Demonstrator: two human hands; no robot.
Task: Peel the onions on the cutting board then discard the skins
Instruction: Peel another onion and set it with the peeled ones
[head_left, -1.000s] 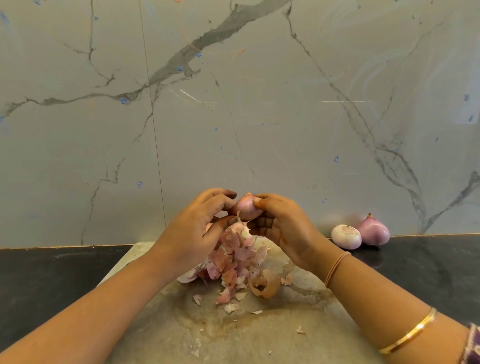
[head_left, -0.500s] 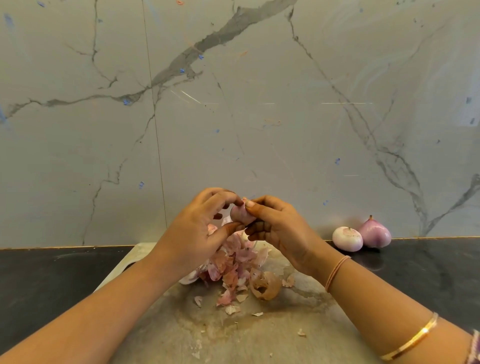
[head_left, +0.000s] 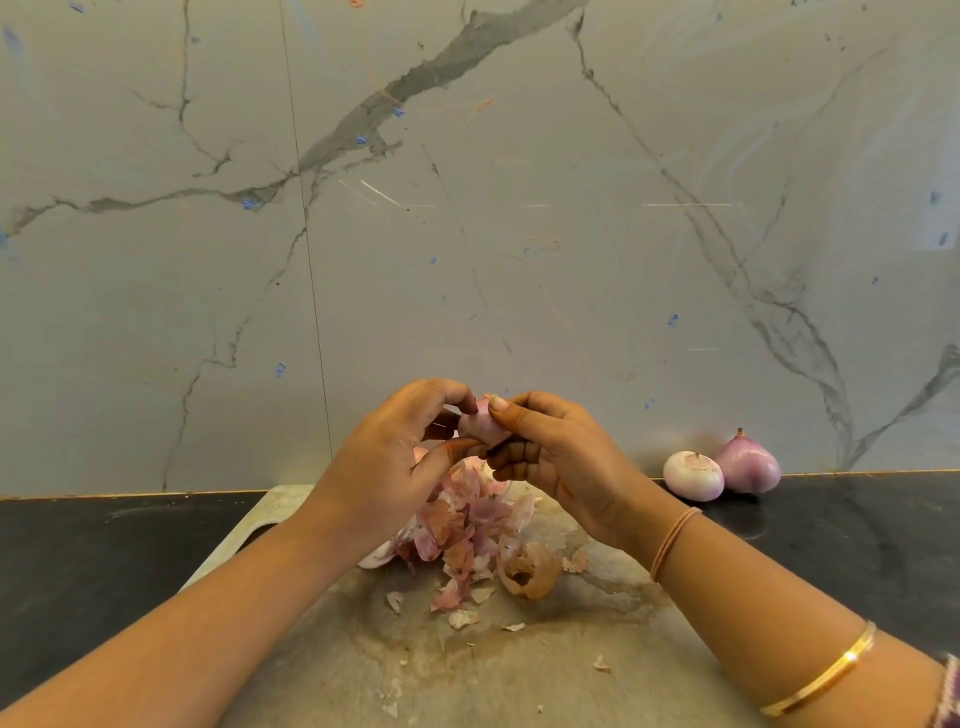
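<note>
- The cutting board (head_left: 519, 675) is closest, and it has small dry bits on it.
- A little farther on, a pile of pink skins (head_left: 467, 525) lies on the board. A brown skin cup (head_left: 527, 571) touches the pile's right side.
- Above the pile, both hands hold one small onion (head_left: 480, 427) in the air.
- The left hand (head_left: 384, 467) is curled, pinching the onion between thumb and fingers.
- The right hand (head_left: 561, 462) is curled too, with its thumb on top of the onion and its fingers under it.
- The onion seems to stand tall, tip up and root down. Fingers hide most of it, so I am not sure.
- To peel well, I think one hand should hold tight while the other pulls the skin from the tip down. Staying over the pile lets the bits drop there.
- Farthest away, two onions sit on the dark counter (head_left: 104, 561) by the wall. The pale onion (head_left: 693, 475) touches the purple onion (head_left: 748, 462), whose tip points up.
</note>
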